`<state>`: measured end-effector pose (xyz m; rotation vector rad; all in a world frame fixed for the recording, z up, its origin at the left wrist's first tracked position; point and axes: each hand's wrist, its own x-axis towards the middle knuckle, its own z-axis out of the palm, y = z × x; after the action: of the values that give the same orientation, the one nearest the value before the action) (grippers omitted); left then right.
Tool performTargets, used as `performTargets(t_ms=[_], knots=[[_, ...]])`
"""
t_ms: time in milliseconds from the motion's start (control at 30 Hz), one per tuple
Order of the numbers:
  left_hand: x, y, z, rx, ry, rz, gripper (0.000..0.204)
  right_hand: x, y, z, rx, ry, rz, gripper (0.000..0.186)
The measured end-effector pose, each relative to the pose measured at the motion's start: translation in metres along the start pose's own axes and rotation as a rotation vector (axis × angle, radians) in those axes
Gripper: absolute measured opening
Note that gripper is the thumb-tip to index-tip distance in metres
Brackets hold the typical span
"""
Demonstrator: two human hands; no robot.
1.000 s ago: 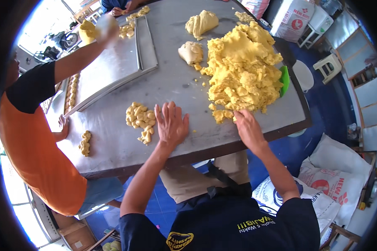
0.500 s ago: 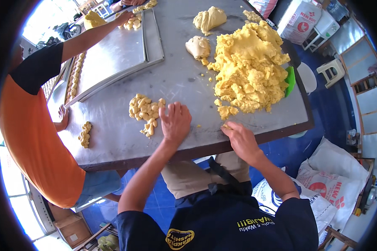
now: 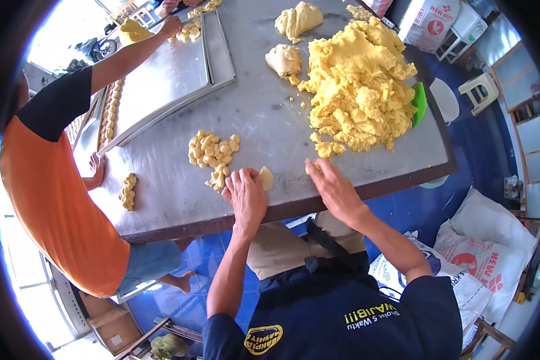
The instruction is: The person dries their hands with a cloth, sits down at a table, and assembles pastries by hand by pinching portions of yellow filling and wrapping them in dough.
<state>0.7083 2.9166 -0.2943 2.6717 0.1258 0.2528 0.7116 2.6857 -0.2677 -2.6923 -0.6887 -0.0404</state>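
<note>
My left hand (image 3: 245,195) rests on the steel table (image 3: 180,114) with fingers bent and slightly apart, beside a flattened pale dough disc (image 3: 266,179). My right hand (image 3: 336,192) pinches a small yellow lump (image 3: 313,168) at its fingertips. Just beyond my left hand lies a pile of small dough pieces (image 3: 207,150). A large crumbly yellow mound (image 3: 360,84), with a green scraper (image 3: 419,107) at its right edge, sits beyond my right hand. Two larger dough lumps (image 3: 283,60) are at the back, and a short cluster of pieces (image 3: 128,192) lies at the left.
A co-worker in orange (image 3: 60,204) stands at left, one arm over metal trays (image 3: 156,78) with a row of dough balls (image 3: 109,114). Another person's hands (image 3: 168,6) show at the far side. Sacks (image 3: 468,252), a white bucket (image 3: 443,99) and a stool (image 3: 479,93) stand at right.
My right hand has drawn away from the yellow mound with a small piece. My left hand has moved down, its fingers more bent, and a pale disc now shows beside it.
</note>
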Motion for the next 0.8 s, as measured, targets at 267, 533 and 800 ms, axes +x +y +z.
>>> performTargets(t_ms=[267, 533, 800], knots=[[-0.006, 0.026, 0.009, -0.884, -0.005, -0.301, 0.024, 0.002, -0.024, 0.003, 0.607, 0.281, 0.092, 0.040], [0.014, 0.042, 0.006, -0.858, -0.305, -0.362, 0.019, 0.021, -0.022, 0.002, 0.588, 0.336, 0.052, 0.030], [-0.004, 0.031, 0.027, -0.428, -0.072, -0.053, 0.023, 0.029, -0.040, 0.008, 0.707, 0.278, 0.066, 0.024]])
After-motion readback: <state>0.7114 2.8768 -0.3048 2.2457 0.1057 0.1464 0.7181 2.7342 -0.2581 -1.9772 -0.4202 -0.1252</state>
